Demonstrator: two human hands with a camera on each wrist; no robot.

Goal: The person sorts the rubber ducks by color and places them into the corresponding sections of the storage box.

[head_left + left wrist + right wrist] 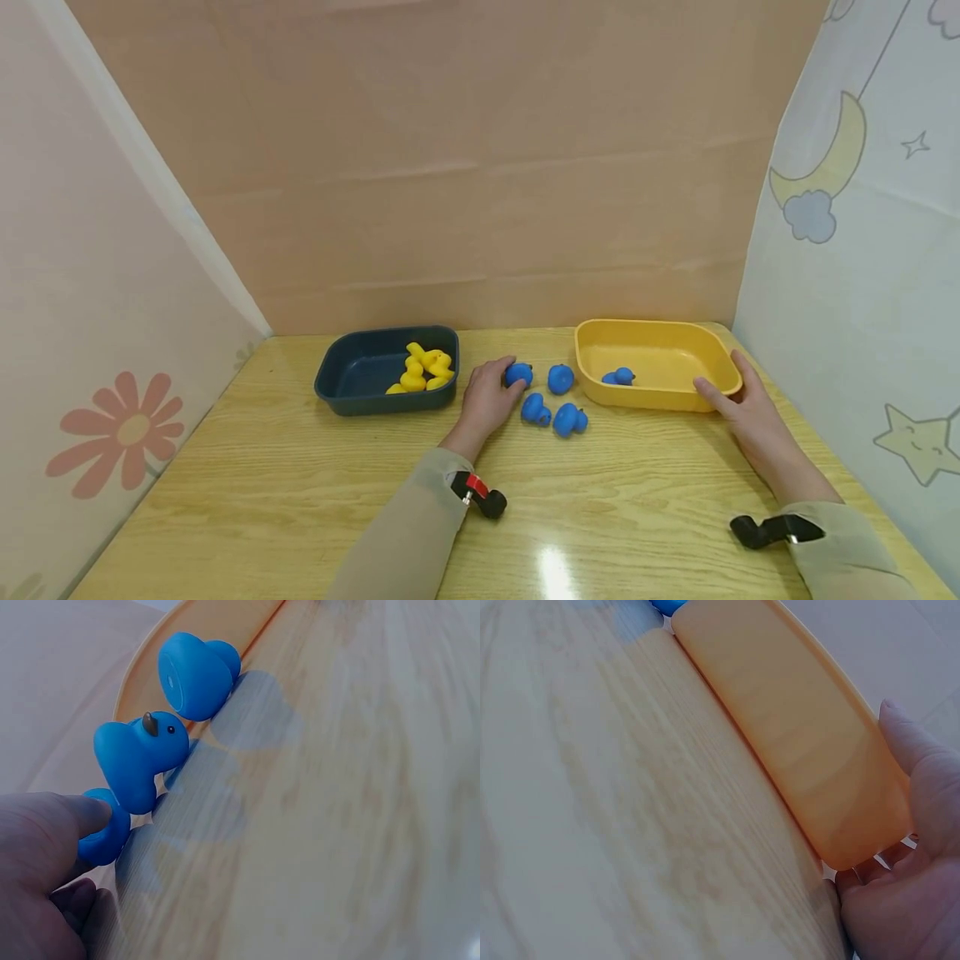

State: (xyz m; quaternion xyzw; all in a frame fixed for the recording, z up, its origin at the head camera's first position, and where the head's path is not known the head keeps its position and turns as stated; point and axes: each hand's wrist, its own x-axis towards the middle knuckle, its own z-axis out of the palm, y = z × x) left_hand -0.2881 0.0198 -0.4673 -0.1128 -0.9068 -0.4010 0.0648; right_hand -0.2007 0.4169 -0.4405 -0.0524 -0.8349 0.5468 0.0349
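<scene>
Beige paper walls stand behind a wooden tabletop (300, 500), with a flower print on the left side and a moon and stars print on the right side. On the tabletop, a dark blue tray (352, 379) holds several yellow rubber ducks (422, 368). A yellow tray (660, 367) on the right holds one blue rubber duck (619, 377). Between the two trays, four blue rubber ducks lie close together. The left hand (487, 400) reaches to the nearest of them, the blue duck (517, 374) at the far left of the group; the fingers curl around this duck, and the left wrist view shows a fingertip (90, 814) on it. The right hand (750, 408) holds the near right corner of the yellow tray, the thumb lying along its front wall and the fingers curved behind the corner.
</scene>
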